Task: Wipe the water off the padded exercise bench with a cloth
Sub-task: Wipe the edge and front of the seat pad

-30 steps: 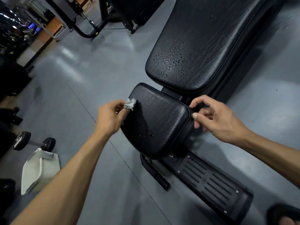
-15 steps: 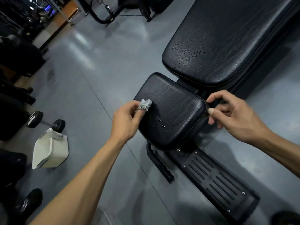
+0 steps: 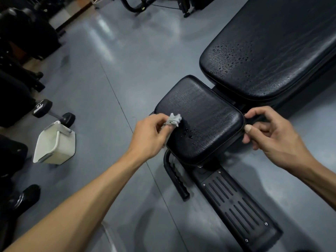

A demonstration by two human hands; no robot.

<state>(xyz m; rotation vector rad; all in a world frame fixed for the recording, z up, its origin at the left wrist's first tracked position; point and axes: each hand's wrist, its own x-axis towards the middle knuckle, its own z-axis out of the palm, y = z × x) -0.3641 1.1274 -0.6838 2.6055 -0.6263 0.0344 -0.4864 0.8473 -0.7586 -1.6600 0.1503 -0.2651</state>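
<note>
We note dim overhead lighting; pale glare patches on grey floor [image 3: 112,57]. Soft sheen on bench backrest pad [image 3: 272,57]. Left edge nearly black. Wide-angle bending at edges; slight softness throughout.

The bench's small black seat pad [image 3: 200,117] carried a few water drops [image 3: 189,133] near its left edge. A crumpled grey cloth [image 3: 174,120] sat at that edge. The long back pad [image 3: 269,59] was speckled with droplets near its lower end.
</note>
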